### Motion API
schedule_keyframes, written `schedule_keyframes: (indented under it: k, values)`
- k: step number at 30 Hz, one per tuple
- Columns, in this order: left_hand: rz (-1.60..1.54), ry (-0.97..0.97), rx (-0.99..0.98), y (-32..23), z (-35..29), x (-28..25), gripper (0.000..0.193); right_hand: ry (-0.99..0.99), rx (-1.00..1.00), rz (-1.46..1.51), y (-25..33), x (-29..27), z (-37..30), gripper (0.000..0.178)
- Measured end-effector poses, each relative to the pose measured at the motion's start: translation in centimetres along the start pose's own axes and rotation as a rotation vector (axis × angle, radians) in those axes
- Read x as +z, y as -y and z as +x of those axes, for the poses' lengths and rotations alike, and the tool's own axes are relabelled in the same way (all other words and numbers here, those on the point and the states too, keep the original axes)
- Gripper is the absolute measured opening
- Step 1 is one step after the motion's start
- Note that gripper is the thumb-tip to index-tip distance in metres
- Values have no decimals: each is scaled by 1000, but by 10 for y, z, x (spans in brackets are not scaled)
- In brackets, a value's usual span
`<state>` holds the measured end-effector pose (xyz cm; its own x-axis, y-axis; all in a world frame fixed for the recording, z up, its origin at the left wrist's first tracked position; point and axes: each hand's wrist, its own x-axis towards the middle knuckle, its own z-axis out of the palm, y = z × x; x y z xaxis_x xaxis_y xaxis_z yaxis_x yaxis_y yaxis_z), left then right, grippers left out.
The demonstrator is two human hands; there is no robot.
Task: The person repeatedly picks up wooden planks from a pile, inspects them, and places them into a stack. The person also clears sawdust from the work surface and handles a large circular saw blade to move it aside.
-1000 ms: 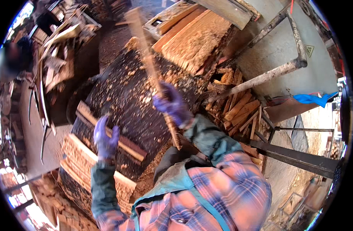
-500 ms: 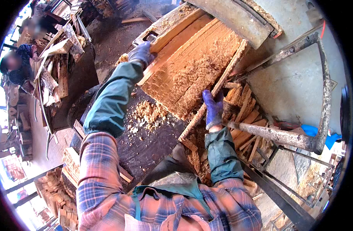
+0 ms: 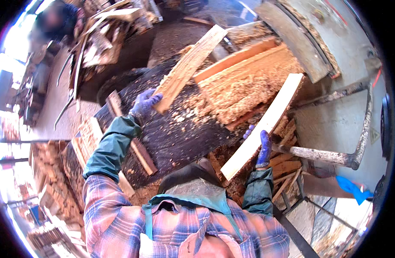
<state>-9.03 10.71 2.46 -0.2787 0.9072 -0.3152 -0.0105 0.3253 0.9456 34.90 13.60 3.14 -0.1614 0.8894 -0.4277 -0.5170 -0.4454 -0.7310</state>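
Observation:
My left hand [image 3: 143,105], in a purple glove, grips the near end of a flat wooden board [image 3: 192,64] that slants up and away to the right. In the same kind of glove, my right hand [image 3: 263,148] is closed round a pale, slightly curved wood strip [image 3: 263,127]; its thumb lies on the near side and its fingertips show at the far edge. Between and beyond the hands is a wide timber piece [image 3: 253,79] coated with sawdust. Loose chips [image 3: 191,107] lie beside it on the dark surface [image 3: 176,139].
A curved metal guard [image 3: 292,36] stands beyond the timber. On the right, a bent pipe frame [image 3: 322,155] juts out beside stacked offcuts [image 3: 285,165]. Short wood pieces [image 3: 141,155] lie at the left. At the far left, another person [image 3: 62,21] is near a scrap pile [image 3: 113,32].
My left hand has drawn back to the left with a board in it, off the timber. My right hand has lifted the strip away from the timber's near edge, turning its pale face up.

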Motion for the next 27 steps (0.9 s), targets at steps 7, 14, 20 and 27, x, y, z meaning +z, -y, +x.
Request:
schedule_keyframes:
  k: [7,14,20,27]
  values:
    - [-696,-28,-89,14,-129,-36,44,153,-58,-166,-36,71,-33,52]
    - [-1317,-83,-429,131,-195,-16,46,328,-4,-219,-71,126,-79,50]
    - [-1070,-169,-384,78,-219,-33,43,365,103,-245,-92,114,-86,56]
    - [-361,-440,139,-6,-167,-81,37,203,18,-225,-60,94,-43,64]
